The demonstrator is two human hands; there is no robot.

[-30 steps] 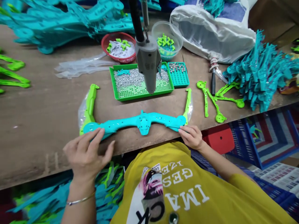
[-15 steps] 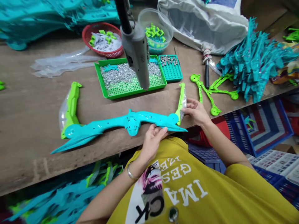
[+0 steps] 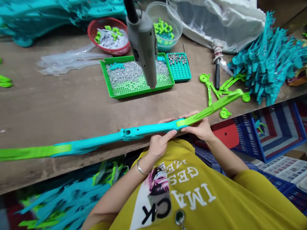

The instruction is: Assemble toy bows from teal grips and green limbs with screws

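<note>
A turquoise plastic toy bow [image 3: 96, 139] with lime-green end arms is turned edge-on along the front of the table. My left hand [image 3: 159, 146] is closed on its turquoise body, thumb on the near side and fingers behind. Around the joint with the right green arm [image 3: 213, 108], my right hand [image 3: 199, 128] grips the same bow, its fingers partly hidden behind it. The left green arm [image 3: 33, 152] runs out of view at the left edge.
An electric screwdriver [image 3: 145, 48] hangs over a green tray [image 3: 141, 93] of screws. Behind are a red basket [image 3: 92, 32] and a clear tub [image 3: 176, 35]. Loose green arms [image 3: 205, 78], a black-handled tool [image 3: 217, 75] and a turquoise parts pile [image 3: 266, 67] lie right.
The toy bow has been turned from lying face-up to edge-on, and its green arms now point outward. My right hand has moved from the green arm's clear edge to its joint.
</note>
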